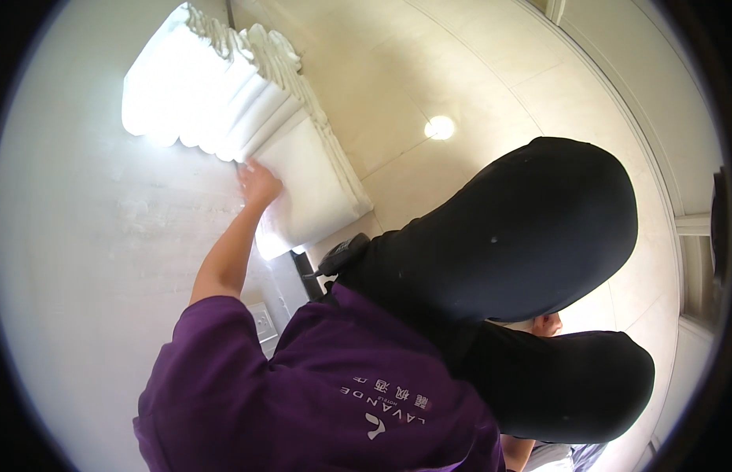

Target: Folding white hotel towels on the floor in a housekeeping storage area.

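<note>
A long stack of folded white towels (183, 88) fills the upper left, packed fold against fold beside a pale wall. Its nearest piece, a larger folded white cloth (313, 183), shows a broad smooth face. My left hand (261, 184) reaches to the left edge of that cloth, where it meets the other folds. The fingers are slightly blurred and look spread, touching the folded edges. Between my legs only a small part of my right hand (547, 324) shows. My thigh hides the rest, so its grip cannot be seen.
Beige floor tiles (490, 76) extend beyond the stack, with a bright light reflection. A wall socket (263, 321) sits near my left elbow. My bent legs (519, 236) occupy the right. A black device (344, 253) hangs at my hip. Pale fabric (557, 459) shows at the bottom right.
</note>
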`<state>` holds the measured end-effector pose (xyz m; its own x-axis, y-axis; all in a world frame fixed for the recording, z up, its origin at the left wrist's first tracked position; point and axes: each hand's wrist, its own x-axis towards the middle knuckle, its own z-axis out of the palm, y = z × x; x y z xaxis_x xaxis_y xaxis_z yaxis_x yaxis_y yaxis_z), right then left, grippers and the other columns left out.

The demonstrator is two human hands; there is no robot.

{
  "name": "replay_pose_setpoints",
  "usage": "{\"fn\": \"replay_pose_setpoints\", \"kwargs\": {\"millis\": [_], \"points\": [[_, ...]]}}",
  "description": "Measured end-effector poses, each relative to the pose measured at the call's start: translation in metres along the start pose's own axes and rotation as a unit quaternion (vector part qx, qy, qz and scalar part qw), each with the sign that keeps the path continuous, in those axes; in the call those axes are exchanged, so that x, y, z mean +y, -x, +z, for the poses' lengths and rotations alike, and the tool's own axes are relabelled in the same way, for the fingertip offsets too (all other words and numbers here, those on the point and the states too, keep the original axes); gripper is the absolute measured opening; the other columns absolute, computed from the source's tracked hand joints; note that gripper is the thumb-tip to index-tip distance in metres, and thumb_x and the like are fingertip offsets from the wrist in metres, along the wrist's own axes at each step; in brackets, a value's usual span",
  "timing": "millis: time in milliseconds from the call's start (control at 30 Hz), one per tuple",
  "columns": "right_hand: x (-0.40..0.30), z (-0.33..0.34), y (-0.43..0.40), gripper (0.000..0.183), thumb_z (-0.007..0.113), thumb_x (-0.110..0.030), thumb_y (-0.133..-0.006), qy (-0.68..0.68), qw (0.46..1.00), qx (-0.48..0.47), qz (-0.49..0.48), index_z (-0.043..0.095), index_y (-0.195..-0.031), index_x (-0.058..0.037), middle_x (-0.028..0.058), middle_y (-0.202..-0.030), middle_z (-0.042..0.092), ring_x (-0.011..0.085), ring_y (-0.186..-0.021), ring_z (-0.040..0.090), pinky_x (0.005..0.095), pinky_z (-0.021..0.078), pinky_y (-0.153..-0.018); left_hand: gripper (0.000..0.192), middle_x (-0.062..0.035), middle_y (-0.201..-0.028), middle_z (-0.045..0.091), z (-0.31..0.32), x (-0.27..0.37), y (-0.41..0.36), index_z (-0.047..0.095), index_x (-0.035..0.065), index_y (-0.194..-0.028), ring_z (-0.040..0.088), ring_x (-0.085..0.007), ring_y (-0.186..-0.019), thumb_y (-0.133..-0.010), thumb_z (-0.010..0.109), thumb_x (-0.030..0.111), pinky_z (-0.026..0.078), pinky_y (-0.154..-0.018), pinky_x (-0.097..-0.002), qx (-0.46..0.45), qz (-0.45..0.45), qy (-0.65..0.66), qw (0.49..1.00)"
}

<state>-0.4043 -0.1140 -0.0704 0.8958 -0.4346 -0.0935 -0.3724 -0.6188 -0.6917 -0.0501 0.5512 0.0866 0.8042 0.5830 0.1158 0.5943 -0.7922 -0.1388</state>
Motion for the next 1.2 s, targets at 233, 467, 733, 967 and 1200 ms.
{"fn": "replay_pose_setpoints", "kwargs": {"millis": [233,467,733,967,1200], "points": [[-0.061,-0.026,0.011,0.014,0.060,-0.005,-0.092,0.015,0.997,0.079,-0.004,0.067,-0.104,-0.0021,0.0151,-0.085,0.069,0.0293,-0.078,0.066,0.0387,0.0519,-0.071,0.030,-0.0164,-0.120,0.065,-0.040,0.129,0.068,0.064,0.0060,-0.117,0.056,-0.0344,-0.120,-0.091,0.063,0.021,0.036,-0.109,-0.0566,-0.015,0.654,0.131,0.745],[-0.092,-0.056,0.090,0.010,0.061,-0.004,-0.090,0.034,0.959,0.280,0.041,0.067,-0.098,-0.0018,0.0175,-0.090,0.069,0.0364,-0.085,0.066,0.0418,0.0528,-0.077,0.029,-0.0126,-0.117,0.067,0.015,0.291,0.100,0.064,0.0102,-0.118,0.061,-0.0319,-0.109,-0.095,0.061,0.028,0.035,-0.109,-0.0568,-0.163,0.725,0.009,0.669],[-0.074,-0.094,0.278,0.031,0.058,0.004,-0.076,0.270,0.805,0.406,0.337,0.066,-0.103,-0.0086,0.0148,-0.096,0.065,0.0372,-0.094,0.058,0.0462,0.0461,-0.083,0.029,-0.0117,-0.114,0.067,0.013,0.366,0.158,0.063,0.0107,-0.119,0.062,-0.0304,-0.106,-0.096,0.060,0.028,0.038,-0.105,-0.0544,-0.264,0.734,0.111,0.616],[-0.001,-0.164,0.297,0.063,0.071,-0.013,-0.079,0.359,0.629,0.443,0.528,0.048,-0.138,-0.0123,0.0204,-0.135,0.051,0.0393,-0.128,0.044,0.0537,0.0373,-0.104,0.029,-0.0109,-0.112,0.067,-0.020,0.352,0.225,0.061,0.0113,-0.120,0.062,-0.0291,-0.104,-0.097,0.059,0.028,0.041,-0.103,-0.0522,-0.374,0.728,0.156,0.553],[0.060,-0.247,0.245,0.094,0.081,-0.029,-0.076,0.316,0.656,0.284,0.624,0.028,-0.154,-0.0346,0.0217,-0.164,0.016,0.0487,-0.150,0.014,0.0788,0.0267,-0.105,0.029,-0.0102,-0.109,0.067,-0.037,0.328,0.235,0.060,0.0118,-0.121,0.063,-0.0278,-0.101,-0.098,0.059,0.028,0.043,-0.100,-0.0501,-0.458,0.687,0.129,0.549]]}}
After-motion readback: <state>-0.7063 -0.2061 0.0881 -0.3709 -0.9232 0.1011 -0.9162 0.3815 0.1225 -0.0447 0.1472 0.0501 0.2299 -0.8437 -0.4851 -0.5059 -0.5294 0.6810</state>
